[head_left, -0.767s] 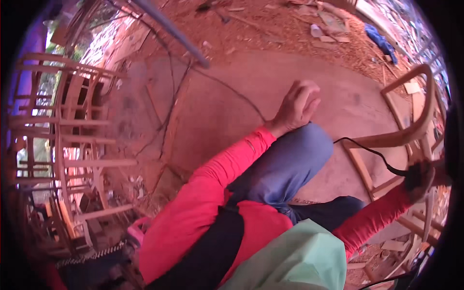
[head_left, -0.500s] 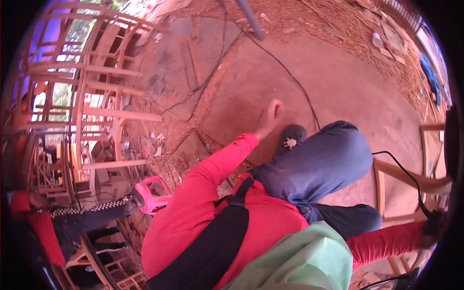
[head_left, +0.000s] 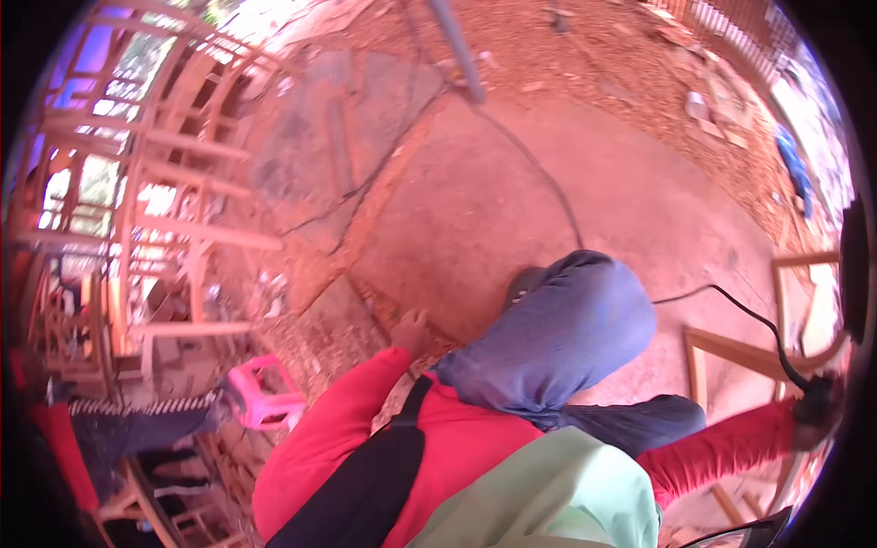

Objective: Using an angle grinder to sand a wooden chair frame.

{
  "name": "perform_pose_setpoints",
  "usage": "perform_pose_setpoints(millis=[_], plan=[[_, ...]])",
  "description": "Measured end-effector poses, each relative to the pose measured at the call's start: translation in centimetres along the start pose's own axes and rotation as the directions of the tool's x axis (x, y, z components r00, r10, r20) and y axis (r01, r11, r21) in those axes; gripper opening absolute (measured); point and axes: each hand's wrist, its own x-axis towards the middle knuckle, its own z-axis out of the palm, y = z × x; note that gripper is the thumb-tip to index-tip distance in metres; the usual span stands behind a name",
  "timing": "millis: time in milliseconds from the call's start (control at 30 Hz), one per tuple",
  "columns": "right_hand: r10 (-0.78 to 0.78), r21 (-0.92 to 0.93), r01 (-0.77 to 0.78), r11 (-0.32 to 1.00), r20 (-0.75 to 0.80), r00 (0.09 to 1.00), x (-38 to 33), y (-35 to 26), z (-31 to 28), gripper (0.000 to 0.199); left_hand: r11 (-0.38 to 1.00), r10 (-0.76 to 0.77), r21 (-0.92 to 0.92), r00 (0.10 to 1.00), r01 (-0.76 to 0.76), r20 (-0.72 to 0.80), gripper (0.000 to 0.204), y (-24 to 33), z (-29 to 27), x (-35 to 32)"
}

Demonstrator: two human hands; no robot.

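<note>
My left hand [head_left: 411, 332] hangs low beside my bent knee, over the floor. Its fingers are slightly bent and apart, and nothing shows in them. Far to the right, my right arm stretches out in its red sleeve. The right hand [head_left: 829, 413] is closed around a black corded tool [head_left: 811, 402], mostly lost in the dark rim, so its exact kind is unclear. A black cord [head_left: 742, 294] curves up from it toward my knee. Close to that hand stands a wooden chair frame [head_left: 740, 352].
Unfinished wooden chair frames [head_left: 196, 233] are stacked at the left. A pink plastic stool [head_left: 265, 393] stands near my left elbow, next to another person's dark-trousered leg [head_left: 146, 438]. A cable [head_left: 539, 169] crosses the concrete slab [head_left: 630, 183]. Wood shavings [head_left: 612, 68] cover the far ground.
My left hand has come back from over the slab toward my body and lower left. My right hand keeps its hold on the tool. The view has shifted slightly.
</note>
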Motion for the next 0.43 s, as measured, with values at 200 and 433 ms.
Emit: perform_pose_setpoints(millis=[200,433], plan=[[0.199,0.265,-0.212,0.941,0.076,0.977,-2.4,-3.5,0.7,0.046,0.966,0.183,-0.196,0.981,-0.168,0.06,0.043,4.1,0.1,4.8],[0.085,0.211,-0.079,0.974,-0.018,0.996,-4.9,-6.2,3.1,0.047,0.938,0.256,-0.272,0.959,-0.214,0.126,0.05,8.6,0.4,9.8]])
